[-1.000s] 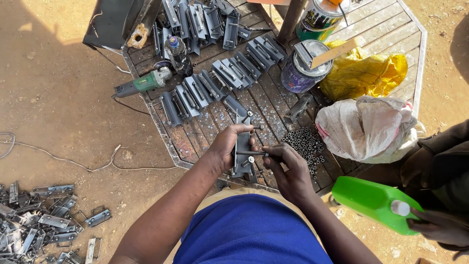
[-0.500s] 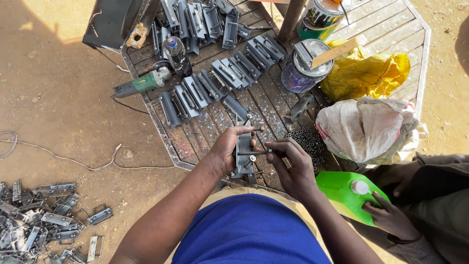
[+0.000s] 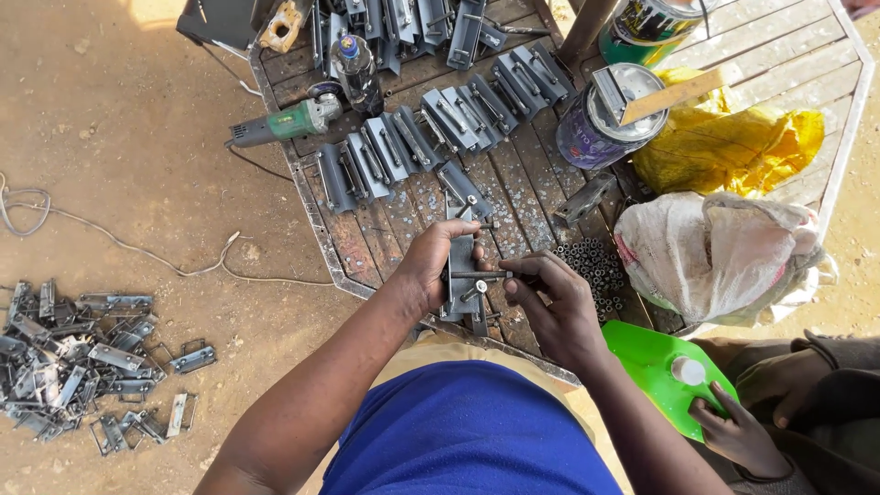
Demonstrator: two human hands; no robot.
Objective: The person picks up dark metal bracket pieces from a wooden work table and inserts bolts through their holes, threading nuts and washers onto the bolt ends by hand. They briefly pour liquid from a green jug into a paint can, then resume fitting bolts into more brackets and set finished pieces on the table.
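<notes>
Now | left hand (image 3: 431, 266) grips metal latch (image 3: 461, 275) | right hand (image 3: 550, 307) pinches its bolt (image 3: 481, 274)

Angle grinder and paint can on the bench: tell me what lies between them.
In the head view, rows of grey metal latches lie on the slatted bench between the green angle grinder and the paint can; a dark plastic bottle stands beside the grinder.

**What we see around the work**

We see a green angle grinder (image 3: 284, 123) at the wooden table's (image 3: 788, 55) left edge, a paint can (image 3: 600, 124), a yellow bag (image 3: 733, 151), a white sack (image 3: 720, 257), and scrap brackets (image 3: 82, 353) on the dirt.
</notes>
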